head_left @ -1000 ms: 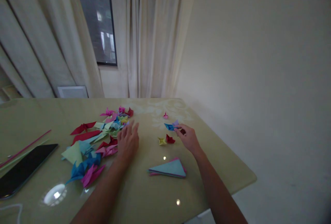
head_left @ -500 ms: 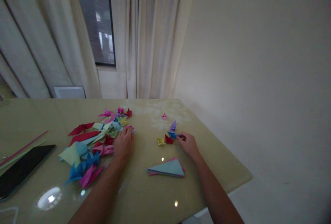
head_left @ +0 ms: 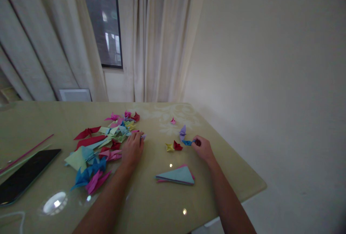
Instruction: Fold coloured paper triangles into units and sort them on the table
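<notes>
My right hand (head_left: 203, 148) pinches a small blue folded-paper crane (head_left: 188, 143) just over the table, fingers closed on its right end. Close to its left are a purple paper crane (head_left: 182, 132), a red one (head_left: 177, 145) and a yellow one (head_left: 169, 147); a small pink one (head_left: 173, 120) stands farther back. My left hand (head_left: 133, 150) rests at the right edge of a pile of colourful paper cranes (head_left: 113, 133). Its fingers are closed around a light purple folded-paper piece (head_left: 143, 137), mostly hidden by the fingertips.
A stack of folded light-blue and pink paper (head_left: 177, 175) lies between my forearms. At the left are a black phone (head_left: 29, 174), thin pink and green strips (head_left: 29, 153) and a white cable (head_left: 16, 215). The glossy table (head_left: 238, 176) ends near the wall at right.
My right hand has moved slightly right, drawing the blue crane away from the red and purple ones. The light purple piece at my left fingertips shows a little more. The view has shifted slightly.
</notes>
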Motion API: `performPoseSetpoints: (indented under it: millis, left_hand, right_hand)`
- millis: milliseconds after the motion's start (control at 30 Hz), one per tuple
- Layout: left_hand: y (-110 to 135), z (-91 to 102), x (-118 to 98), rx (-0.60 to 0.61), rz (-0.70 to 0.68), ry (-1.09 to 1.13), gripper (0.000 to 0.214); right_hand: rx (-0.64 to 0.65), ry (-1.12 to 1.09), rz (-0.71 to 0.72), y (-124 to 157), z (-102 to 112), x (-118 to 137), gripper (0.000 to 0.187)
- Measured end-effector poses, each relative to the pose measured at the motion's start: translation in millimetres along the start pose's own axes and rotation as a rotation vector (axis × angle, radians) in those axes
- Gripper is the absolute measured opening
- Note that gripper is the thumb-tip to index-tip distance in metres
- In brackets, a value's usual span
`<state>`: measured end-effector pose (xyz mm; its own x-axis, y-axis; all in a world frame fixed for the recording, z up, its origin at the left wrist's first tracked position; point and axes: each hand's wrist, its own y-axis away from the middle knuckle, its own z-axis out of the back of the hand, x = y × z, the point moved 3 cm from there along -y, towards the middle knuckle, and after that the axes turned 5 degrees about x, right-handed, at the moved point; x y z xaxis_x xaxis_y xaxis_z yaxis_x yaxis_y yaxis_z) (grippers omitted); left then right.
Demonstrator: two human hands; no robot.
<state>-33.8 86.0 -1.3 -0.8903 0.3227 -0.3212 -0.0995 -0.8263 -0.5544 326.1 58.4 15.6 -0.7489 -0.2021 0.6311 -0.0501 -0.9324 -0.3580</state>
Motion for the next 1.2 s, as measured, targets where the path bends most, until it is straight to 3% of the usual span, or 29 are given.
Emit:
performPoseSetpoints:
  millis: [167,333,500,733,900,1200]
  left_hand:
    - [0.3,-0.3,-0.7,0.010,0.002,0.002,0.027]
    - [0.4,-1.9,-1.1,0.019,-0.007,-0.002,0.027]
    - [0.3,-3.2,-1.2,0.026,-0.006,0.000,0.028]
    - [0.5,-2.8,-0.7,0.032,0.008,0.020,0.028]
    - [0.3,-2.1,-1.4,0.052,0.008,0.023,0.028]
    - [-0.4,0.6,-3.1,0.045,0.020,0.041,0.028]
  right_hand:
    - [-0.032,0.246,-0.071,-0.8,2.6,-4.1,0.006]
    - [-0.016,0.387,-0.070,1.0,-2.8,11.3,0.007]
    - [-0.153,0.511,-0.129,3.0,2.6,22.7,0.007]
    - [-0.108,0.325,-0.064,-0.4,-3.9,9.8,0.003]
    - [-0.129,0.253,0.047,-2.8,-7.0,7.9,0.007]
    - [-0.082,0.147,0.105,-2.7,-10.9,13.6,0.022]
